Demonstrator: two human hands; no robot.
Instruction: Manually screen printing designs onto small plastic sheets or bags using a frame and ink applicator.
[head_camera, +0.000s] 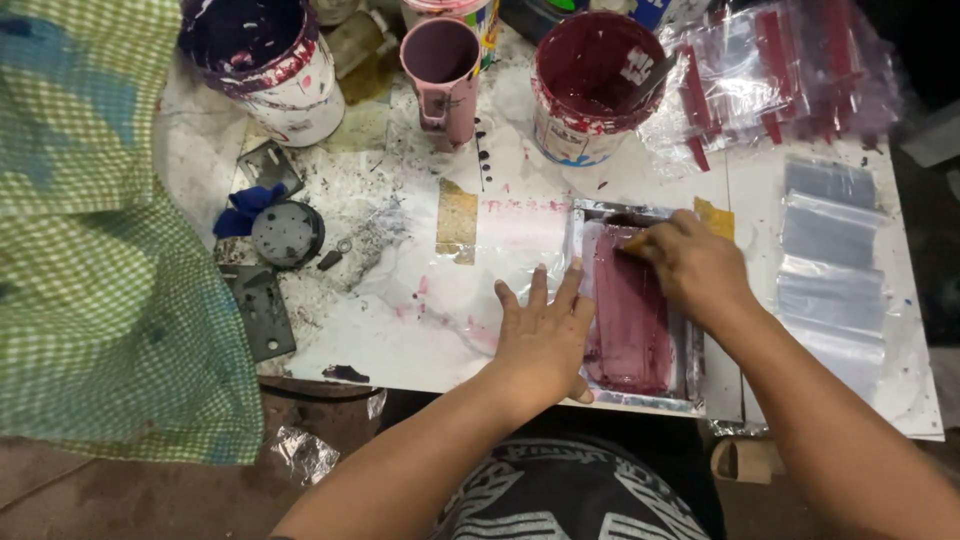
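A small metal-framed printing screen (688, 372) lies flat on the white table, its mesh covered in dark maroon ink (630, 320). My left hand (545, 335) presses flat on the table at the frame's left edge, fingers spread. My right hand (695, 265) is closed on a small tool at the top of the screen; only a yellowish tip (634, 243) shows, so I cannot tell its kind.
A maroon ink bucket (588, 85) with a stick, a purple-stained bucket (275, 70) and a pink cup (442, 75) stand at the back. Clear plastic bags (830, 260) lie at right, red-strip packets (770, 70) behind. Green checked cloth (95, 250) hangs at left.
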